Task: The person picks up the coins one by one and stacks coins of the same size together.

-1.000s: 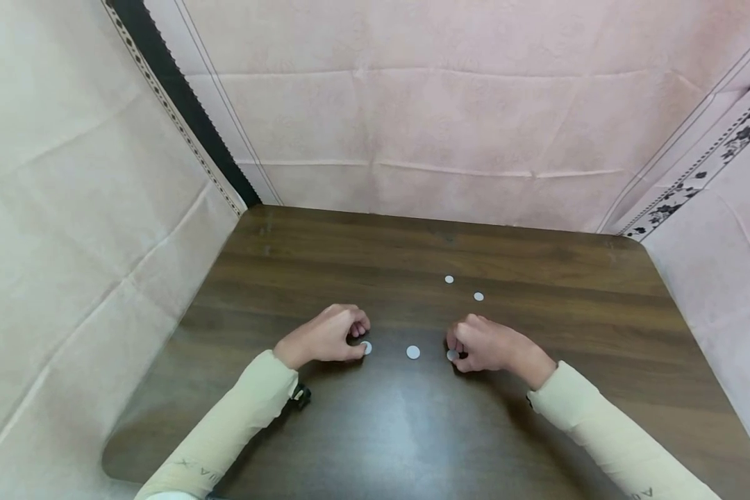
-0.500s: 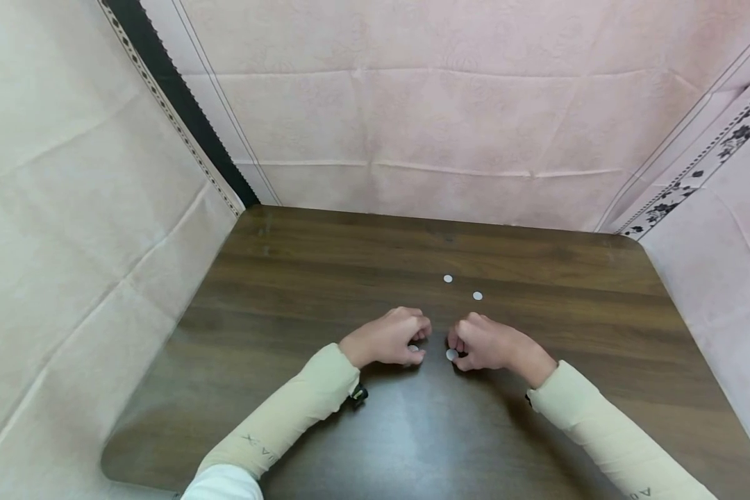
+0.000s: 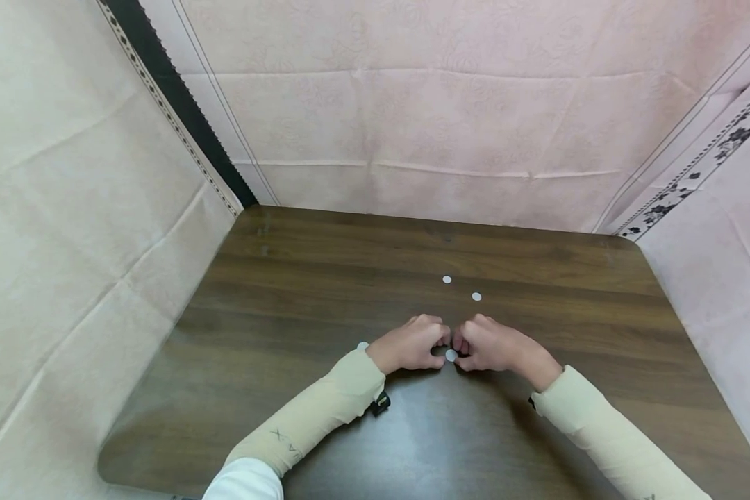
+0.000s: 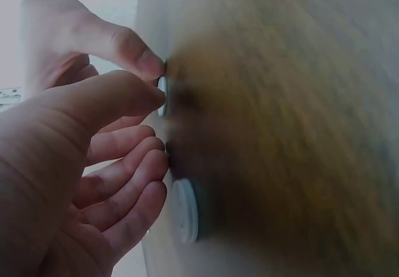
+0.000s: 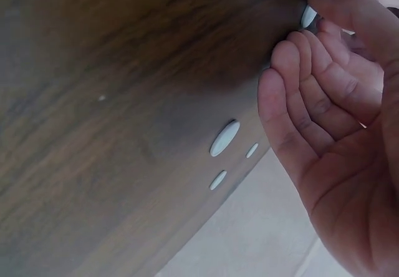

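A small white disc (image 3: 451, 355) lies on the brown table between the two thumb tips. My left hand (image 3: 412, 344) has its thumb tip at the near side of this disc in the left wrist view, with its other fingers loosely curled against the tabletop. From the other side, the thumb of my right hand (image 3: 494, 345) touches the disc's edge; its fingers are loosely curled, apart from the thumb. Close to the left fingers is another white disc (image 4: 186, 209). One more disc (image 3: 362, 346) shows past the left wrist.
Farther back on the wood-grain table (image 3: 325, 243) lie two white discs, one disc (image 3: 446, 280) behind the other disc (image 3: 476, 296). In the right wrist view a larger-looking disc (image 5: 224, 138) lies near the right fingers. Pale cloth (image 3: 412, 125) hangs behind the table.
My left hand has moved right, from the leftmost disc over the middle one to the disc at the right thumb. The right hand has stayed in place.
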Available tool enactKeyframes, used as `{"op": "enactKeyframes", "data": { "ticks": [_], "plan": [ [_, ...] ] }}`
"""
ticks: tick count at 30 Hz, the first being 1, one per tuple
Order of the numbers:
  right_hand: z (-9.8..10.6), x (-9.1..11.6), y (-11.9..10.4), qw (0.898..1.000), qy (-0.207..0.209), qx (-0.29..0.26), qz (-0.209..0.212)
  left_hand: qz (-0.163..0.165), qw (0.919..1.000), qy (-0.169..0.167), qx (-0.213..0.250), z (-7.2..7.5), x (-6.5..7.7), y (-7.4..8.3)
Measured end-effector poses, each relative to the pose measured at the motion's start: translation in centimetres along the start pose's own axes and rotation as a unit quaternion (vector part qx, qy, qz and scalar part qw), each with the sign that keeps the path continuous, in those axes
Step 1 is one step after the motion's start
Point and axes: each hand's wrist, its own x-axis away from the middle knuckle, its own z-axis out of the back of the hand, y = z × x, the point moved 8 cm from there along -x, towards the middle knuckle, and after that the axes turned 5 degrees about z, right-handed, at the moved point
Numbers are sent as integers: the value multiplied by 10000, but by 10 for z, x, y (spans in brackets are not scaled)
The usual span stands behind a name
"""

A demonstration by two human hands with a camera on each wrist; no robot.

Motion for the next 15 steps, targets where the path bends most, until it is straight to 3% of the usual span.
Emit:
{"op": "enactKeyframes", "data": {
  "ticks": [8, 15],
  "plan": [
    [4, 8, -1, 10000, -31, -24, 45, -103, 9999, -8, 72, -5, -6, 5],
    [20, 27, 8, 9999, -54, 74, -146, -102, 9999, 34, 55, -6, -8, 6]
  ]
}}
